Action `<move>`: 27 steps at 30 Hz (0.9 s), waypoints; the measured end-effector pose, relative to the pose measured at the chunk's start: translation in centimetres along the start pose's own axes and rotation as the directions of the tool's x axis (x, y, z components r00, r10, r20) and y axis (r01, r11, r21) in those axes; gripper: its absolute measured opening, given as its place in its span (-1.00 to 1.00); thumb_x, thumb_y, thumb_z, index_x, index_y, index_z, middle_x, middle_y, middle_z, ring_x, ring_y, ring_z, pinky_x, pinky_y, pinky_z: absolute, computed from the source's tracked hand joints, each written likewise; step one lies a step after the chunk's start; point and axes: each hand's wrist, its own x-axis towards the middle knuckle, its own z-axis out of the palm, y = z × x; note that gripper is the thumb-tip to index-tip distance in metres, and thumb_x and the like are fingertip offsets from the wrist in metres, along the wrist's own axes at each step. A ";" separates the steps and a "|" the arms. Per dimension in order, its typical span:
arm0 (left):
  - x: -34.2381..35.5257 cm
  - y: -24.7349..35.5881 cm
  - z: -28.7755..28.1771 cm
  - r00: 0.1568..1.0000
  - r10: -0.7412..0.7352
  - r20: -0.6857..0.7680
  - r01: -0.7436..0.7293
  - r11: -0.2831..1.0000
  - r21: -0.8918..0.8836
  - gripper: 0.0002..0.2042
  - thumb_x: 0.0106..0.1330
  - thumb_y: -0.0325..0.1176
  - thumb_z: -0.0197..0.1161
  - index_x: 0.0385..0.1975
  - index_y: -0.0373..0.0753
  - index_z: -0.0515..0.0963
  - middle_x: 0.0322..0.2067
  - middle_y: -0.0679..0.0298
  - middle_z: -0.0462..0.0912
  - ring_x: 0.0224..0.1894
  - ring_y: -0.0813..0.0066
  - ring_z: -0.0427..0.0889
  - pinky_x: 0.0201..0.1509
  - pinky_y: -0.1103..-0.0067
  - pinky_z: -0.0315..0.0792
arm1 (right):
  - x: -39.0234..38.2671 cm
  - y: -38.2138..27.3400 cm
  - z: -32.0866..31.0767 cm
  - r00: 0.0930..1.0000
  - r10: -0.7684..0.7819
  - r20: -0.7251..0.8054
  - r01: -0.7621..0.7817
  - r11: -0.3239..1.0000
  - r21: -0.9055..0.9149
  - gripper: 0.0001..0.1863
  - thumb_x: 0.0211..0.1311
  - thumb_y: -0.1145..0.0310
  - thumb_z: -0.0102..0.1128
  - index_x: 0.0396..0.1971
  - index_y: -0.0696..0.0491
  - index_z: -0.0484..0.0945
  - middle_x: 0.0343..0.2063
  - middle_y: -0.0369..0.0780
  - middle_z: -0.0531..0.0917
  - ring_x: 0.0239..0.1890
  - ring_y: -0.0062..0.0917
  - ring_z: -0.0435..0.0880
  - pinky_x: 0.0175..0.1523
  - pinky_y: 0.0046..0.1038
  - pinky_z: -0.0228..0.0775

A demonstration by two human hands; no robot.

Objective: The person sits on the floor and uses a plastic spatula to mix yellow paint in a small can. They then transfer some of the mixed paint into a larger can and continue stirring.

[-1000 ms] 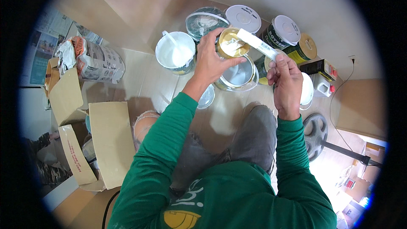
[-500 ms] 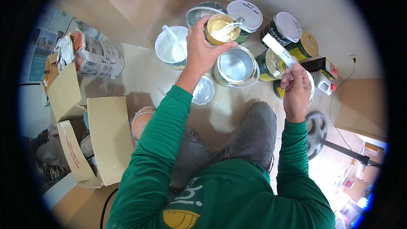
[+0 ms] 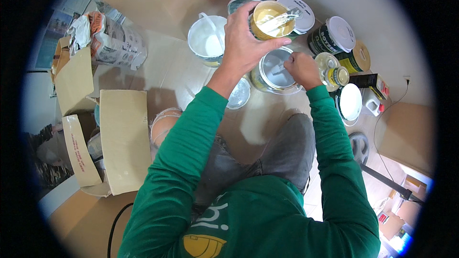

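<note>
Small yellow-lined open tin (image 3: 272, 20) held aloft, tilted above larger open can (image 3: 277, 71).

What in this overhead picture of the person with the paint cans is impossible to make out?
- Head view: the left hand covers the near side of the yellow can.
- The right hand hides how its fingers grip the stirring tool in the open grey can.
- The can behind is mostly hidden.
- Things inside the cardboard box are hidden by its flaps.

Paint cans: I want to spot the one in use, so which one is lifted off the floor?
The yellow-lined open can, gripped in the left hand and held up. The other cans stand on the floor, including the grey-lined open can under the right hand.
</note>
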 end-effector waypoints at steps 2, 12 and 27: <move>0.6 0.1 0.3 0.999 0.039 -0.011 -0.039 0.999 0.014 -0.03 -0.05 -0.02 0.87 0.35 -0.25 0.47 0.20 0.04 0.65 0.28 0.09 0.62 0.43 0.25 0.47 | 1.1 1.8 1.4 1.000 0.001 0.002 -0.001 1.000 -0.019 -0.61 0.24 0.09 0.41 -0.25 0.16 0.82 -0.25 0.15 0.82 -0.15 0.13 0.84 0.09 0.09 0.67; 0.2 -1.0 -0.2 0.999 0.015 -0.050 -0.014 1.000 0.015 0.03 -0.15 0.14 0.85 0.33 -0.25 0.50 0.16 0.05 0.69 0.24 -0.07 0.59 0.36 0.09 0.45 | 0.2 1.0 -0.4 0.998 -0.033 0.044 0.031 0.998 0.051 -0.58 0.22 0.07 0.45 -0.24 0.19 0.82 -0.27 0.19 0.81 -0.13 0.10 0.84 0.06 0.06 0.68; -0.3 0.0 1.2 1.000 0.010 -0.012 -0.010 1.000 -0.008 0.02 -0.14 0.15 0.85 0.32 -0.24 0.50 0.13 0.03 0.70 0.23 -0.08 0.57 0.36 0.10 0.43 | -2.2 5.6 1.2 0.997 0.061 -0.043 -0.063 0.997 -0.050 -0.59 0.27 0.08 0.42 -0.31 0.20 0.79 -0.29 0.14 0.82 -0.20 0.08 0.84 -0.02 0.03 0.67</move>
